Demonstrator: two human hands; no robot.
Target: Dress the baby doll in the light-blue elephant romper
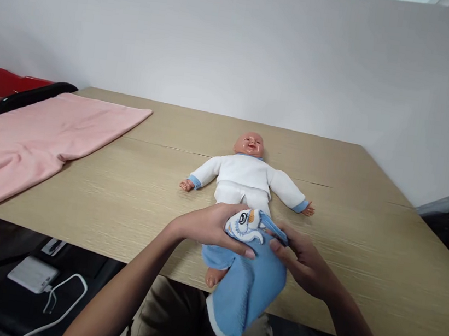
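Both hands, left hand (210,227) and right hand (303,261), grip soft blue baby overalls with an embroidered bib (247,273) over the legs of a plastic baby doll in white (246,176) lying face-up on the light wooden table (362,252)

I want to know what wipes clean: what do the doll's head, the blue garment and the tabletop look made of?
Doll's head: likely glossy moulded plastic or vinyl, given its shine. Blue garment, gripped by the left hand and right hand: soft matte fleece-like fabric with an embroidered patch. Tabletop: pale matte wood-grain, possibly laminate.
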